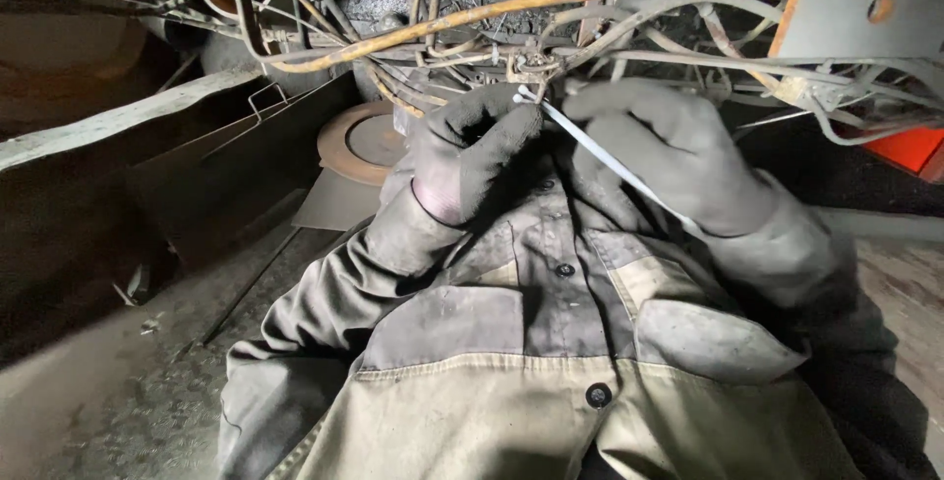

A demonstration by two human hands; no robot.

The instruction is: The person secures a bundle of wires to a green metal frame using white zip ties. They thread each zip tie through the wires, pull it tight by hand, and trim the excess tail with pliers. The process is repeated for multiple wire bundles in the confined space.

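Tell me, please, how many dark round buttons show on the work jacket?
3: one dark round button near the collar, one mid-chest, one lower down; others may be hidden.

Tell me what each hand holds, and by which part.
The left hand pinches a white cable tie near its upper end; the right hand holds its lower length.

A rusty round disc [360, 141] sits far behind, left of centre. An orange pipe [433, 28] slants across above it, an orange panel [910, 149] at far right.
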